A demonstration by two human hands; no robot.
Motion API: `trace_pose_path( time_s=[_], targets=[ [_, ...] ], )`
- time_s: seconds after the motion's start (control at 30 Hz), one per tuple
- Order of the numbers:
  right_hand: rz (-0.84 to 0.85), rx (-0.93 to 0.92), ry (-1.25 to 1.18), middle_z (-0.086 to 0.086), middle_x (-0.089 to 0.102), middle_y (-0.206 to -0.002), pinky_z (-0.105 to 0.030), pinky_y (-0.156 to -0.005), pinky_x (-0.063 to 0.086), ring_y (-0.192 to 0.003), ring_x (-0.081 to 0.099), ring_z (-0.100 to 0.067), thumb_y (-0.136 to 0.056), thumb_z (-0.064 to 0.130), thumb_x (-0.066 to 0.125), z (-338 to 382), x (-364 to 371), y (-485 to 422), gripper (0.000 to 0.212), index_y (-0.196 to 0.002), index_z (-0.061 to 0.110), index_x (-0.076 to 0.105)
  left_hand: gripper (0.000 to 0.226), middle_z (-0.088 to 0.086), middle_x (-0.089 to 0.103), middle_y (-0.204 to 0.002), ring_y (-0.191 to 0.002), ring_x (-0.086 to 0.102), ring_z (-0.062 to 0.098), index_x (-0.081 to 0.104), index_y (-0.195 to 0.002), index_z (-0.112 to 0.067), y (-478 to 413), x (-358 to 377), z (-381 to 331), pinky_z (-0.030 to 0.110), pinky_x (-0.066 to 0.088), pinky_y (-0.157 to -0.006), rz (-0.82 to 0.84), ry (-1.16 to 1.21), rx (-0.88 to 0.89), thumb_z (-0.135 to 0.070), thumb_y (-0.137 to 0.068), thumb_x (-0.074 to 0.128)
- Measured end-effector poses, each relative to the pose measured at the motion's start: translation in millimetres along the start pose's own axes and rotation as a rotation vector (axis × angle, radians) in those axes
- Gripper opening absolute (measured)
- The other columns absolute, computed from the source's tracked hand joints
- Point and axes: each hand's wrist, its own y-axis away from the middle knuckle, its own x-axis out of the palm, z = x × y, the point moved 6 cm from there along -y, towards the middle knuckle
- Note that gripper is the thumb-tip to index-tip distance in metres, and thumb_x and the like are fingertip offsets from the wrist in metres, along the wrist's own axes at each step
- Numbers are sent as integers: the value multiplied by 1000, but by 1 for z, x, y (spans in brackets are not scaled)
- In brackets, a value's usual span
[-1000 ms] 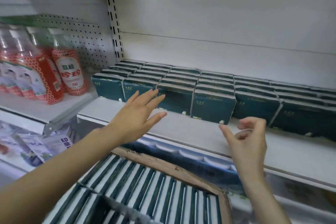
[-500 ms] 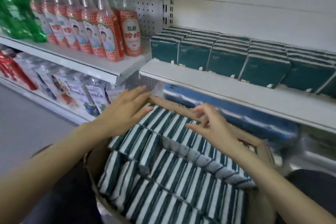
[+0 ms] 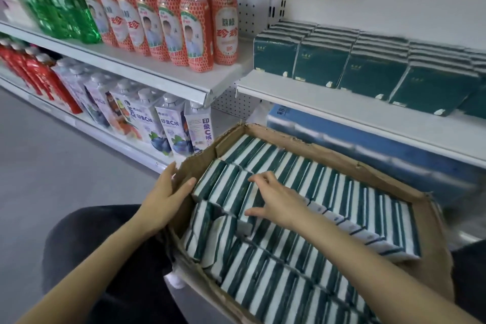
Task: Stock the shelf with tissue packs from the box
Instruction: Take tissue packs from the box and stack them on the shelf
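The box (image 3: 328,156) sat on the person's lap, crowded with tissue packs (image 3: 302,284) standing on edge in rows. Their long edges ran away from the person, slanting toward the shelf (image 3: 342,107). The right hand (image 3: 278,200) was the nearer one to them. It came in from the right and lay over the group in the box's far-left corner, with the packs directly beneath its fingers (image 3: 259,179).

Those fingers were spread and lightly bent on the far part of the group, and the thumb reached out along the near part. The span seemed to run roughly along the packs' length. Nothing was lifted, and as far as I could tell nothing was clasped yet.

The left hand (image 3: 164,197) stayed off the packs. It held the box's left cardboard wall, thumb inside and fingers outside, which I took for steadying. Above and beyond the box, the shelf already carried rows of green packs (image 3: 368,71) at the back, with a bare strip along its front.
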Motion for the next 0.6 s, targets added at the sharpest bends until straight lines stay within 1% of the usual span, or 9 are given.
trace_pose_path(
  time_s=[0.1,0.17,0.2,0.23,0.3,0.37,0.4,0.5,0.6],
  targets=[
    [18,26,-4,-2,28,-141,-29,-64,49,-87,50,-14,-82,56,65,-8,1,-8,82,-145,25,23,62,-3,40,-139,-120,42,6,24,-150,-15,-3,3,7,13,29,-96,-19,165,-86,-33,-97,50],
    [39,62,-34,-2,28,-141,-33,-68,53,-91,54,-17,-81,58,65,-15,1,-12,83,-145,26,22,52,-7,47,-129,-102,50,-1,36,-144,-14,-7,6,5,2,36,-79,-10,238,-99,-29,-97,52],
    [48,76,-53,-2,29,-141,-36,-71,54,-93,55,-18,-81,59,64,-18,2,-14,82,-144,27,22,49,-8,49,-127,-97,51,-3,39,-141,-13,-9,8,4,1,37,-73,-15,252,-94,-28,-97,53],
    [57,84,-69,-2,29,-140,-37,-73,54,-95,56,-19,-81,59,64,-20,3,-15,82,-144,27,22,49,-9,49,-124,-97,50,-2,40,-140,-13,-11,9,3,3,37,-73,-21,257,-93,-29,-96,54],
    [62,89,-85,-1,29,-139,-36,-74,53,-96,55,-19,-81,60,64,-22,5,-17,83,-144,27,22,54,-10,48,-121,-106,45,2,40,-140,-17,-11,10,3,14,33,-85,-32,219,-90,-39,-94,58],
    [43,96,-89,0,29,-138,-37,-76,53,-97,55,-18,-78,62,65,-23,6,-20,86,-144,26,23,74,-11,52,-121,-110,47,7,42,-137,-27,-9,11,5,26,34,-90,-27,30,-72,-69,-78,56],
    [32,99,-92,1,29,-137,-38,-77,54,-97,55,-18,-77,63,65,-24,7,-21,88,-144,25,24,84,-11,56,-122,-112,51,11,42,-135,-31,-8,12,7,30,36,-91,-13,-93,-52,-80,-67,46],
    [-3,100,-123,3,31,-133,-36,-77,53,-94,54,-15,-77,63,66,-24,10,-24,89,-145,23,26,88,-11,63,-119,-114,57,21,45,-129,-36,-8,11,11,33,41,-90,-5,-211,-4,-86,-57,32],
    [-25,92,-166,6,33,-131,-32,-77,50,-99,52,-13,-77,62,66,-23,14,-21,90,-147,22,26,79,-15,65,-109,-105,59,17,50,-120,-37,-7,9,8,30,39,-82,-23,-199,42,-84,-59,32]
  ],
)
